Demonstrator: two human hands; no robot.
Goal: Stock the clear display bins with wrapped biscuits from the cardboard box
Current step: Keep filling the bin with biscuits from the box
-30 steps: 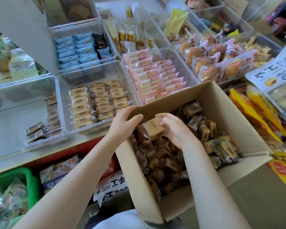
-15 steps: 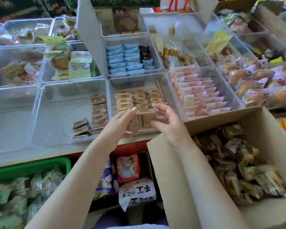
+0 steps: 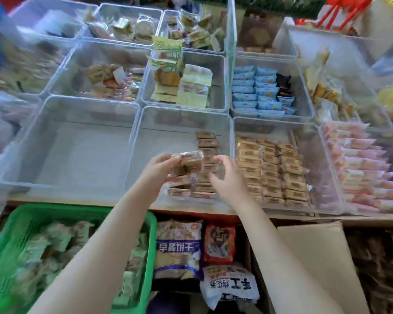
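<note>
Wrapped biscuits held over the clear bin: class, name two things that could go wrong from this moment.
1. The left hand and right hand pinch the wrapped biscuits only at their ends, so some might slip out and land crooked.
2. Setting them down could knock the neat brown stack already in the clear bin.

we see the clear plastic display bin (image 3: 179,123) in the front row, its brown wrapped biscuits (image 3: 205,143) stacked at its right side; the open brown cardboard box (image 3: 315,257) stands below, to the right.
</note>
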